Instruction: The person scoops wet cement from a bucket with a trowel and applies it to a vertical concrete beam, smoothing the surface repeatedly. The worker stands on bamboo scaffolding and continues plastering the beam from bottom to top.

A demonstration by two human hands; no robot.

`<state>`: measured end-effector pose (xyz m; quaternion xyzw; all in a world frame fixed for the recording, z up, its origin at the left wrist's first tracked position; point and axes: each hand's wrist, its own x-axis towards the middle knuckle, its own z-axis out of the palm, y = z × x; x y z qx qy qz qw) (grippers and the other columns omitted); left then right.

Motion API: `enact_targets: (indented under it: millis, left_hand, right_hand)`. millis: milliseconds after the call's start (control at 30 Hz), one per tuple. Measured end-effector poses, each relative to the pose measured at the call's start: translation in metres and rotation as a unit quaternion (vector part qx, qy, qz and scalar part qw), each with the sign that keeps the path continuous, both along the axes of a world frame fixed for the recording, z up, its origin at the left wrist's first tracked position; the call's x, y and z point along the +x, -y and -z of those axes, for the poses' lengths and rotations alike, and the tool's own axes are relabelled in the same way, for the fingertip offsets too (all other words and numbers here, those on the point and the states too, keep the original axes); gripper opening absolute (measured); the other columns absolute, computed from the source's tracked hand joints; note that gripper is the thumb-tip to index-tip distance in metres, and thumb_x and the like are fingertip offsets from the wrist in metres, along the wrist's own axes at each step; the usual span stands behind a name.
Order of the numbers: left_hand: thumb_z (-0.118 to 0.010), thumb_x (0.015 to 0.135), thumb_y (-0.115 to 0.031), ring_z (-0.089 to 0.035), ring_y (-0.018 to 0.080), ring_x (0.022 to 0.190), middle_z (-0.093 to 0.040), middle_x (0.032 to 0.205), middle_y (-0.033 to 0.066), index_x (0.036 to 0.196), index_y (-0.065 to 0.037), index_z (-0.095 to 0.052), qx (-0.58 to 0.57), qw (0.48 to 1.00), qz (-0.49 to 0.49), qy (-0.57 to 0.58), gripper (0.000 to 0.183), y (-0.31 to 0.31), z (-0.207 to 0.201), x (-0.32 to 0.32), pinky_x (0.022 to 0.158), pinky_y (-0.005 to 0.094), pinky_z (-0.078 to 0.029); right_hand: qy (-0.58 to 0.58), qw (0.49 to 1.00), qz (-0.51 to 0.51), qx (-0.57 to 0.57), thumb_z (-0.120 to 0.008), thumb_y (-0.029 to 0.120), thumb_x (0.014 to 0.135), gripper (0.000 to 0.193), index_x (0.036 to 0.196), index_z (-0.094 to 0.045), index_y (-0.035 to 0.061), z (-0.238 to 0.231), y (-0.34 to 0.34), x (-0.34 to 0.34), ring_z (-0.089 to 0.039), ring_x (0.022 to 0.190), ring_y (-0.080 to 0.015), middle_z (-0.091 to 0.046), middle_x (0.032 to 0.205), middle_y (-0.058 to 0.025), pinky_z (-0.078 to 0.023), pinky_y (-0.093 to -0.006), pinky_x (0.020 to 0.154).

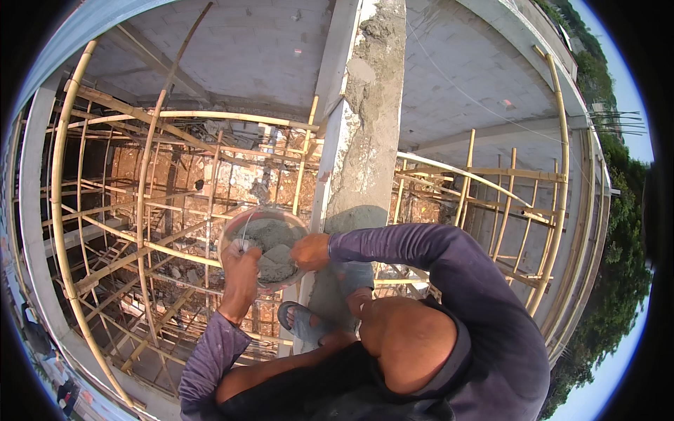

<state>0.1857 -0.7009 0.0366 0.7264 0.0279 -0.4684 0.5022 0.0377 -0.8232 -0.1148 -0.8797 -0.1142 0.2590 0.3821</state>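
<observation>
A reddish round bucket (226, 235) of wet grey mortar (275, 230) hangs or rests at the left side of a concrete beam; what bears its weight is hidden. My left hand (242, 272) is closed on the bucket's thin wire handle (246, 228) at the near left rim. At the right rim my right hand (311, 251) is closed round what appears to be a trowel (279, 255). Its grey blade lies in the mortar, and its handle is hidden in my fist.
Under me runs the narrow concrete beam (365, 165), patched with rough mortar. My sandalled foot (290, 316) is beside it. Bamboo scaffolding (144, 189) stands on both sides above a deep drop to rubble-strewn ground (189, 165). Pale slabs (239, 52) lie beyond.
</observation>
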Motion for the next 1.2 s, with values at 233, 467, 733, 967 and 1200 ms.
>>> enact_targets:
  millis: [233, 467, 733, 967, 1200]
  left_hand:
    - [-0.058, 0.078, 0.0, -0.039, 0.006, 0.056, -0.047, 0.064, -0.004, 0.069, -0.008, -0.052, 0.007, 0.999, 0.014, 0.036, 0.014, -0.036, 0.02, 0.005, 0.05, 0.0252, -0.032]
    - [-0.058, 0.079, 0.0, -0.037, 0.0055, 0.056, -0.045, 0.063, -0.0048, 0.068, -0.008, -0.049, 0.007, 0.999, -0.014, 0.05, 0.017, -0.037, 0.015, 0.017, 0.051, 0.0251, -0.031]
    - [-0.057, 0.079, -0.001, -0.041, 0.0048, 0.058, -0.05, 0.067, -0.0029, 0.073, -0.004, -0.055, -0.034, 0.997, -0.005, 0.071, 0.007, -0.016, 0.015, 0.02, 0.052, 0.0239, -0.033]
    - [-0.057, 0.078, 0.001, -0.042, 0.0066, 0.054, -0.051, 0.063, -0.0014, 0.07, -0.005, -0.055, -0.024, 0.999, -0.017, 0.037, 0.01, -0.027, 0.02, 0.021, 0.05, 0.0246, -0.033]
    - [-0.055, 0.078, 0.002, -0.046, 0.0098, 0.05, -0.054, 0.063, 0.0007, 0.071, -0.005, -0.056, -0.007, 1.0, -0.017, 0.019, 0.011, -0.032, 0.034, 0.014, 0.048, 0.0259, -0.036]
  right_hand:
    - [-0.1, 0.995, 0.018, 0.01, -0.056, 0.028, 0.088, 0.035, 0.088, -0.066, -0.0057, -0.046, 0.042, 0.001, -0.066, 0.086, -0.0446, -0.067, 0.085, -0.026, -0.053, -0.0504, 0.077]
    - [0.04, 0.992, 0.082, -0.088, -0.06, 0.033, 0.085, 0.037, 0.087, -0.064, -0.0031, -0.099, 0.145, -0.037, -0.066, 0.075, -0.0406, -0.065, 0.081, -0.0222, -0.053, -0.0495, 0.067]
    - [0.261, 0.875, 0.013, -0.408, -0.069, 0.018, 0.079, 0.027, 0.098, -0.053, 0.0061, -0.093, 0.286, -0.091, -0.056, 0.092, -0.025, -0.051, 0.099, -0.0097, -0.046, -0.0393, 0.08]
    - [0.184, 0.87, 0.3, -0.344, -0.07, 0.021, 0.086, 0.027, 0.098, -0.056, 0.0017, -0.074, 0.253, -0.141, -0.055, 0.092, -0.0291, -0.05, 0.098, -0.013, -0.045, -0.0419, 0.077]
    - [-0.036, 0.904, 0.417, -0.083, -0.046, 0.044, 0.097, 0.055, 0.082, -0.063, -0.0063, -0.043, 0.24, -0.169, -0.059, 0.057, -0.0364, -0.058, 0.06, -0.0206, -0.048, -0.0487, 0.057]
